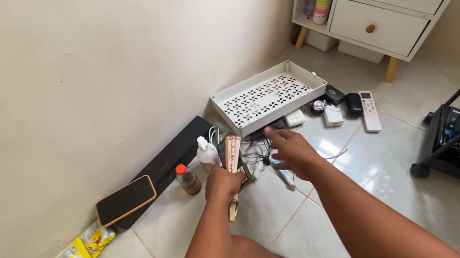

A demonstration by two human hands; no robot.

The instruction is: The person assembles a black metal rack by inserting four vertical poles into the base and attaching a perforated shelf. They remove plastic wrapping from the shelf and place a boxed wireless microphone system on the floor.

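Both forearms reach forward, left hand [223, 182] with fingers curled closed, right hand [290, 148] pointing ahead.

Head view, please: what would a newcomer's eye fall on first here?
Likely the left hand gripping a folded fan at centre, with the right hand reaching over tangled cables. Behind them, a white perforated tray lies tilted on the tiled floor by the wall.

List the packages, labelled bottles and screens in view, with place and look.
Snack packets: by the wall, far left; yellow with red.
Phone: propped on the black box; dark screen, tan edge.
Small bottle: beside the phone; brown, orange cap.
Remote control: right of the white tray; white, small screen.
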